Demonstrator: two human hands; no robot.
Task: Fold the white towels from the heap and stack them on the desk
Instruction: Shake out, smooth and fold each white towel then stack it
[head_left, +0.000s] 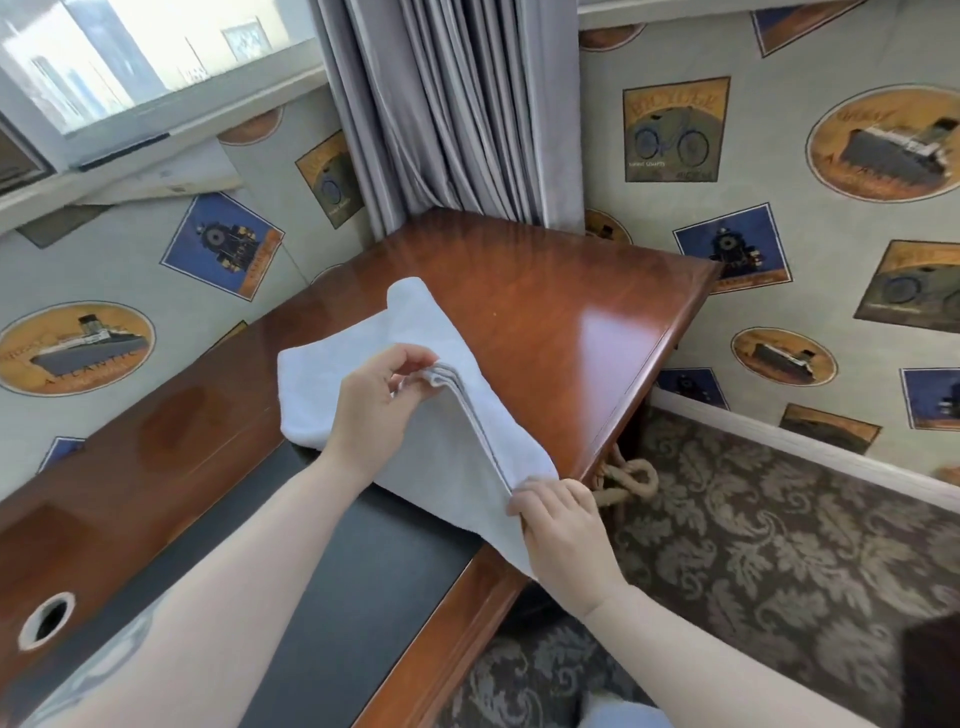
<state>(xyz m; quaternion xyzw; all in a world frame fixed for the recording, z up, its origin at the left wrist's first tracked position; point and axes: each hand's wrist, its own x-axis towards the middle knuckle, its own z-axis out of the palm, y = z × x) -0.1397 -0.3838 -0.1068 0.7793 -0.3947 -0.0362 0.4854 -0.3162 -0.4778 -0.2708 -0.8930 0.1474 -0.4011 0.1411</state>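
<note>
Left hand (376, 400) and right hand (558, 525) each pinch layered edges of a white towel (363, 338) on the wooden table (561, 312). A wallpaper ship emblem (75, 348) reads "ATLANTIC".

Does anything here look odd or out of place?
Yes. Under the window, a wallpaper panel has peeled away and hangs loose. A knotted rope lies on the carpet by the desk corner. The towel hangs over the desk edge while both hands pinch it.

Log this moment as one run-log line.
step: folding | left hand: pinches towel edge | right hand: pinches near corner | towel: partly folded on desk
</note>
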